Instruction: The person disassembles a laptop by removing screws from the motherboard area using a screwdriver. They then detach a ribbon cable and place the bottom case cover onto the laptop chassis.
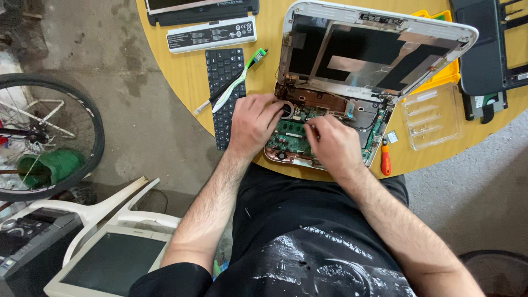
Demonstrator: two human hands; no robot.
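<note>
An opened white laptop (pixel 379 33) lies on a round yellow table (pixel 187 77), its lid up and its green circuit board (pixel 291 137) bare. My left hand (pixel 253 122) rests on the board's left side by the round fan (pixel 287 109), fingers curled onto the parts. My right hand (pixel 333 144) presses on the middle of the board, fingertips pinched at a small part I cannot make out. Neither hand visibly holds a tool.
A detached black keyboard (pixel 224 88) with a green-and-white toothbrush (pixel 239 80) on it lies to the left. A battery pack (pixel 212 34), an orange-handled screwdriver (pixel 386 160), a clear plastic tray (pixel 432 115) and black laptop parts (pixel 484 49) surround the laptop. A bicycle wheel (pixel 49 137) and an old monitor (pixel 110 261) stand on the floor.
</note>
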